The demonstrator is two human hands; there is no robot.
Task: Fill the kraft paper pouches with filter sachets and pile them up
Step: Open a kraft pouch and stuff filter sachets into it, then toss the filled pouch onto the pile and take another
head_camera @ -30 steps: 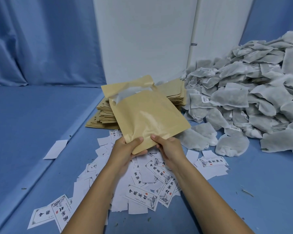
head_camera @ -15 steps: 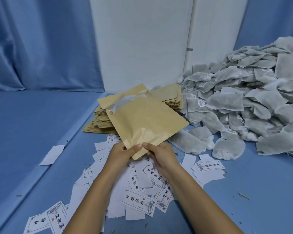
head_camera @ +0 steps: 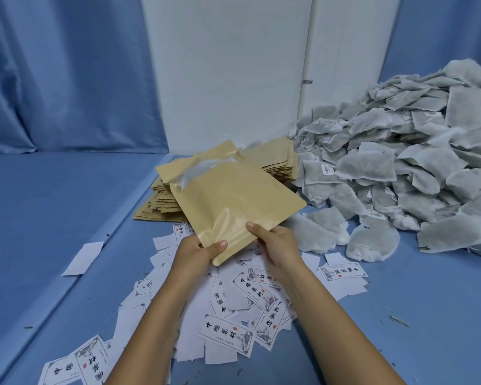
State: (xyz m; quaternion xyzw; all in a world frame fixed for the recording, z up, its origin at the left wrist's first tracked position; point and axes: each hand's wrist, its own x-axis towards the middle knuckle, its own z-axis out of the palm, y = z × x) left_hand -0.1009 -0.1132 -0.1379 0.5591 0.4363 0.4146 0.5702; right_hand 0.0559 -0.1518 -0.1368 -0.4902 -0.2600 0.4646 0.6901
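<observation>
Left hand [head_camera: 199,250] and right hand [head_camera: 275,245] pinch the near bottom corner of a kraft pouch [head_camera: 233,201] above the table [head_camera: 400,301], its long axis running away from the grip toward the pouch pile [head_camera: 272,159] just beyond, a sachet [head_camera: 195,173] showing at its open mouth.

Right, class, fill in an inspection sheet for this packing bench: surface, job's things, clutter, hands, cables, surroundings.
Surface: blue table, flecked with small debris.
Job's things: kraft pouch held tilted, a pale sachet showing at its mouth; pouch stack behind it; sachet heap at right.
Clutter: printed labels scattered under the arms; one blank slip apart at left.
Hands: left hand and right hand both pinch the pouch's near edge.
Cables: nothing seen.
Surroundings: blue curtain, white panels.
</observation>
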